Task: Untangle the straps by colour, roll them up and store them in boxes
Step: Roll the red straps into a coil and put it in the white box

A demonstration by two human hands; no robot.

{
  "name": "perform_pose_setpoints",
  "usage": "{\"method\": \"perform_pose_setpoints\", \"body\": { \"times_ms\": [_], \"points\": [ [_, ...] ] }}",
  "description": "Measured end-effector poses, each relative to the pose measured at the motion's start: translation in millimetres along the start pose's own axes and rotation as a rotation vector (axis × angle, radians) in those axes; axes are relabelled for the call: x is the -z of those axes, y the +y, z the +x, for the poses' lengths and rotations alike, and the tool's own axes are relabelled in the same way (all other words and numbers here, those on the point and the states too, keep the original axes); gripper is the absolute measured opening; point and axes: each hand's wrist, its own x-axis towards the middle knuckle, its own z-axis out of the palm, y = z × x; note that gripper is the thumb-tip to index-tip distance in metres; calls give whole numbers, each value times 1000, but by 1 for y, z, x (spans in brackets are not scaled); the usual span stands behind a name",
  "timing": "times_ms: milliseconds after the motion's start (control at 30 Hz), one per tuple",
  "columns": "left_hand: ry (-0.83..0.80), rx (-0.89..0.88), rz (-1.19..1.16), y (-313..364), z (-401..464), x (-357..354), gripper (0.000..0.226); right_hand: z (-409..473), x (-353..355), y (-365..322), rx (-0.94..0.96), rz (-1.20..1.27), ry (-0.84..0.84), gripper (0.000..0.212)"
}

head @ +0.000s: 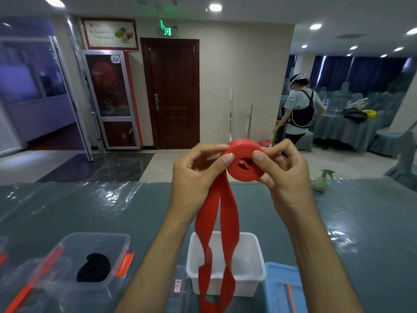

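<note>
Dangling over the white tub, your red strap is hanging straight below the coil — both hands pinching it.

the tabletop, in grey-green cloth under clear plastic sheeting, carries a clear box with orange clips holding a black rolled strap, a white tub, a blue lid and a green spray bottle.

Matt red strap; glossy tablecloth
</note>
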Motion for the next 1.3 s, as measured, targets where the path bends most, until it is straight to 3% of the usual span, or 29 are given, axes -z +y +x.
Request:
{"method": "perform_pose_setpoints", "body": {
  "times_ms": [167,300,467,633,733,900,1033,1300],
  "points": [
    [-85,154,-39,-14,-14,3,29,-17,4,21,-31,78,45,39],
    [2,130,10,-29,-30,9,21,-33,11,38,-184,-4,-17,39],
    [-10,341,-63,-41,-59,18,36,-48,15,52,-142,-23,25,47],
    [49,296,-26,-45,-73,23,35,-63,22,62,-272,-39,-67,44],
    [75,390,-71,-50,-82,20,31,-63,26,60,-249,-74,-46,40],
    [1,482,-93,-51,-86,29,45,-75,26,68,-266,-59,-10,34],
    [-66,453,4,-48,-87,33,51,-81,28,66,-332,-62,-66,49],
    [-210,433,173,-44,-73,41,66,-85,25,72,-320,7,-56,32]
  ]
}}
